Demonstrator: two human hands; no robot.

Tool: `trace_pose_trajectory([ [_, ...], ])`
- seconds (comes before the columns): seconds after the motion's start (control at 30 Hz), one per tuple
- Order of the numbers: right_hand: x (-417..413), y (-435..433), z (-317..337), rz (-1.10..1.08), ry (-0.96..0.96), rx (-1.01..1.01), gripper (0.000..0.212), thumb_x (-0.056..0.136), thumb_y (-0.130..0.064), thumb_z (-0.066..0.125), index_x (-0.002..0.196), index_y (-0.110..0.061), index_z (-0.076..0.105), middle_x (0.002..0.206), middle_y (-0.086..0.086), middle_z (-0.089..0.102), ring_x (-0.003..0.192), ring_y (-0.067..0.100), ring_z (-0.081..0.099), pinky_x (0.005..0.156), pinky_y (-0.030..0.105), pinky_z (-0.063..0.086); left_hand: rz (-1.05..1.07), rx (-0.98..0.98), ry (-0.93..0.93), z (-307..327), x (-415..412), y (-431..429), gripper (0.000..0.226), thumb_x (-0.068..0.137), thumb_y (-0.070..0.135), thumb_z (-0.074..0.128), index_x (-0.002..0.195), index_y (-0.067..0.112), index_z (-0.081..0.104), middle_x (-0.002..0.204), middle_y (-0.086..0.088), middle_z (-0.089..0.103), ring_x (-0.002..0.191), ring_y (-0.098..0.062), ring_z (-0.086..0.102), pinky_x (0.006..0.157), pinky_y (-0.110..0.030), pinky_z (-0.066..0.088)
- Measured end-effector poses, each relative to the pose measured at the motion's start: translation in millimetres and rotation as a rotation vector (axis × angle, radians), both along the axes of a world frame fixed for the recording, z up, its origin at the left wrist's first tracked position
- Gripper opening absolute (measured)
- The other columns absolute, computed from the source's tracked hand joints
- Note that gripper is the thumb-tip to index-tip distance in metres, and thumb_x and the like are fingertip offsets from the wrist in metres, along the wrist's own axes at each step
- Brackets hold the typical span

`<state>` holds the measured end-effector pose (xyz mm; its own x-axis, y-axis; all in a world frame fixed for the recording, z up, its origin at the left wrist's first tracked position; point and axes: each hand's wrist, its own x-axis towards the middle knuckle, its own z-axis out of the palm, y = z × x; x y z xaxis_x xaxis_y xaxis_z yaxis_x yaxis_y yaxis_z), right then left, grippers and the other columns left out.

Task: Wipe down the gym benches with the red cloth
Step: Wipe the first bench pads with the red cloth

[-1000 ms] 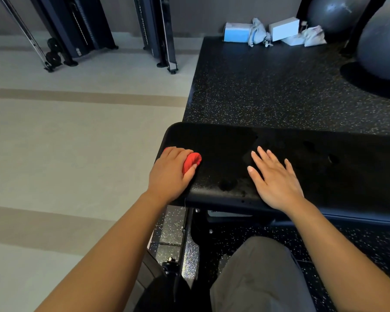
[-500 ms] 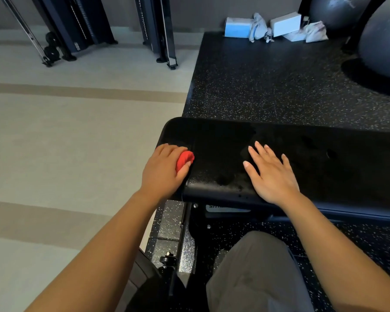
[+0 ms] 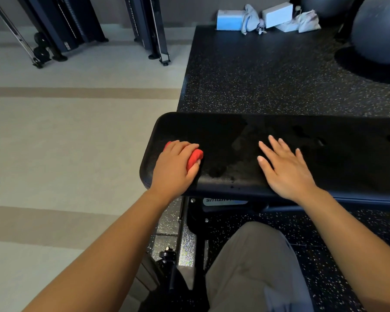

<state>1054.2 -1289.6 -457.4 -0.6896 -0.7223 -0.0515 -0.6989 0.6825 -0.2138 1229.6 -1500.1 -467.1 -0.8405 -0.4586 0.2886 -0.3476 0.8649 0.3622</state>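
Note:
A black padded gym bench [image 3: 223, 131] runs across the view in front of me, its left end rounded. My left hand [image 3: 175, 167] presses a bunched red cloth [image 3: 195, 157] onto the pad near that left end; most of the cloth is hidden under the palm. My right hand [image 3: 286, 170] lies flat on the pad further right, fingers spread, holding nothing. Damp smears show on the pad between the two hands.
Black speckled rubber flooring [image 3: 268, 75] lies beyond the bench, pale floor [image 3: 65, 143] to the left. Machine frames [image 3: 153, 30] stand at the back left. Boxes and cloth bags [image 3: 263, 19] sit at the back, grey exercise balls [image 3: 378, 30] at the right. My knee [image 3: 252, 266] is below the bench.
My left hand with the red cloth slid left toward the bench end and has come slightly back onto the pad. The right hand stays flat in place.

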Motion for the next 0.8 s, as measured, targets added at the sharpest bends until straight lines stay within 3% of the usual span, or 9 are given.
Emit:
trace_pose_trajectory([
  [0.4,2.5,-2.0,-3.3,-0.038,0.03,0.03,0.056,0.098,-0.052,0.015,0.151,-0.034,0.011,0.16,-0.003,0.0,0.147,0.015,-0.003,0.117,0.043,-0.002,-0.018,-0.006,-0.015,2.3,-5.9,9.0,0.047,0.09,0.04,0.049,0.133,0.021,0.05,0.128,-0.002,0.055,0.123,-0.024,0.043,0.104,-0.039,0.036],
  [0.8,1.9,-1.3,-6.6,-0.05,0.047,-0.028,0.057,0.099,-0.052,0.014,0.151,-0.032,0.017,0.16,-0.002,0.006,0.147,0.016,0.002,0.117,0.043,0.001,-0.025,-0.049,0.1,-9.7,5.1,30.0,0.045,0.09,0.042,0.046,0.13,0.024,0.052,0.127,0.003,0.055,0.126,-0.021,0.042,0.105,-0.04,0.036],
])
